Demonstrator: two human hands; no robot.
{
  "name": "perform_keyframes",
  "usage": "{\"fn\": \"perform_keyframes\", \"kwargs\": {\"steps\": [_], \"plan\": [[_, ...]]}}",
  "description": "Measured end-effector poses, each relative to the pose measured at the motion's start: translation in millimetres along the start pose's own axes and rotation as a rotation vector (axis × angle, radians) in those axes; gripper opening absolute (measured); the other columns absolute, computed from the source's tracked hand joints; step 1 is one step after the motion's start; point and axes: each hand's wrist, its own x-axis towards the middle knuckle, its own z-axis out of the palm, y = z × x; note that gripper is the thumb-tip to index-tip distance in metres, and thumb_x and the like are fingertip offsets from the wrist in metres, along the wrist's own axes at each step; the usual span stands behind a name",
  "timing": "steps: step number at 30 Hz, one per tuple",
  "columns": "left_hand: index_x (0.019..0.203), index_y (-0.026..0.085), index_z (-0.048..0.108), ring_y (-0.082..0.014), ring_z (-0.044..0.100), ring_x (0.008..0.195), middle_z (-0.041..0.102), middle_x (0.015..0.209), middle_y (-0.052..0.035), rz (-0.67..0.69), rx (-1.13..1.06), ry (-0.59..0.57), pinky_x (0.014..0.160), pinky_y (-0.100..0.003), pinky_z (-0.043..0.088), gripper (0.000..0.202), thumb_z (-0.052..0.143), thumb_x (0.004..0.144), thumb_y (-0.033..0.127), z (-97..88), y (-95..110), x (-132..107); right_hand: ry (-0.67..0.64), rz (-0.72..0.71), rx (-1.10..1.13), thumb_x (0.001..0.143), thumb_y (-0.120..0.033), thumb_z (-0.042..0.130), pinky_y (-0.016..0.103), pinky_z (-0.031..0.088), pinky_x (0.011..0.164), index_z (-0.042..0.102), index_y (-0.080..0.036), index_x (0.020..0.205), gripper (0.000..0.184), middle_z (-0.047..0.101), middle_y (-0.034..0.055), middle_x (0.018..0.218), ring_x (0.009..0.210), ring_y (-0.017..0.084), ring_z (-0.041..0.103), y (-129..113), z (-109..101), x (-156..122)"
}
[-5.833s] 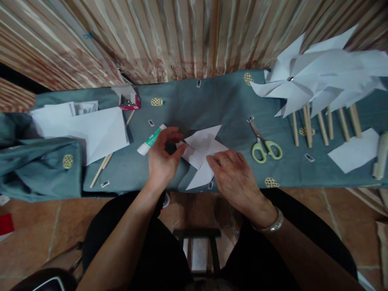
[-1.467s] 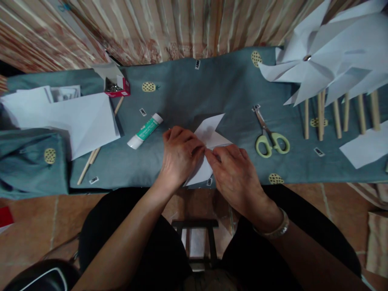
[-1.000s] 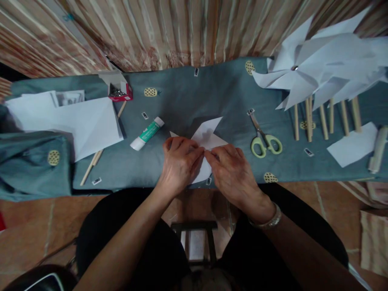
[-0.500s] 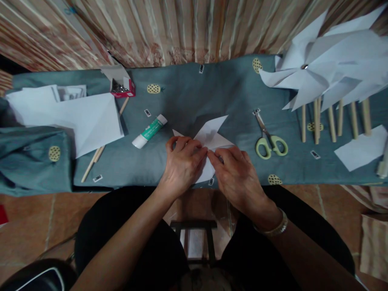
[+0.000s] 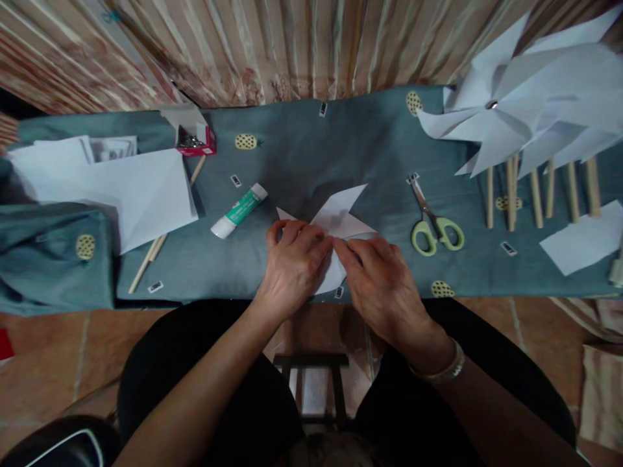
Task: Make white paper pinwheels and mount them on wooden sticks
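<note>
A white paper pinwheel [image 5: 335, 206] with pointed blades lies on the cloth in front of me. My left hand [image 5: 296, 259] is closed on its left side, thumb and fingertips at the centre. From the right, my right hand [image 5: 379, 275] pinches the paper at the same spot, its thumb and index tip almost touching the left thumb. The hands cover the middle of the pinwheel, so whatever is between the fingertips is hidden. Left of the hands lies a glue stick [image 5: 239, 211] with a green label. Scissors [image 5: 433, 220] with green handles rest to the right.
Finished pinwheels [image 5: 525, 104] on wooden sticks lie at the far right, above a loose paper piece [image 5: 584, 237]. At left are white paper sheets [image 5: 150, 194], wooden sticks [image 5: 141, 269] and an open red box [image 5: 197, 144] of small metal pieces. A curtain [image 5: 292, 52] hangs behind the table.
My right hand's fingers have shifted slightly at the pinwheel's centre. My left hand stays in place, and the other things lie as before apart from a small camera shift.
</note>
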Motion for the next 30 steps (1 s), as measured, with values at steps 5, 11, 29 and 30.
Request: {"fn": "perform_keyframes", "kwargs": {"steps": [5,11,29,30], "plan": [[0.1,0.021,0.072,-0.0247,0.058,0.1,0.073,0.099,-0.0049,-0.001,-0.002,0.009,0.093,-0.046,0.037,0.016,0.057,0.092,0.023,0.9,-0.3,0.0,0.008,0.013,-0.015,0.092,-0.01,0.051,0.039,0.043,0.08,0.064,-0.007,0.118,0.029,0.066,0.0115,0.1,0.094,0.027,0.052,-1.5,-0.2,3.8],[0.1,0.02,0.072,-0.0239,0.058,0.099,0.073,0.098,-0.0045,0.002,-0.011,0.02,0.093,-0.045,0.037,0.016,0.058,0.092,0.023,0.4,0.8,-0.8,-0.003,0.008,-0.044,0.091,-0.01,0.052,0.038,0.042,0.079,0.066,-0.009,0.111,0.025,0.066,0.0105,0.097,0.091,0.026,0.052,-1.4,-0.6,6.3],[0.101,0.023,0.071,-0.0267,0.055,0.106,0.071,0.102,-0.0052,-0.03,-0.031,-0.014,0.097,-0.049,0.034,0.019,0.054,0.093,0.021,-0.8,1.9,-2.0,-0.006,0.043,0.0,0.093,-0.01,0.046,0.039,0.041,0.078,0.068,-0.01,0.103,0.025,0.067,0.0096,0.09,0.089,0.026,0.055,-0.6,-2.4,9.5],[0.102,0.023,0.071,-0.0266,0.055,0.106,0.071,0.102,-0.0052,-0.027,-0.027,-0.016,0.097,-0.049,0.034,0.019,0.054,0.093,0.021,-0.9,1.7,-2.0,0.0,0.041,0.006,0.094,-0.01,0.045,0.039,0.042,0.078,0.068,-0.01,0.104,0.025,0.068,0.0094,0.09,0.09,0.026,0.055,-0.3,-2.9,9.6]]}}
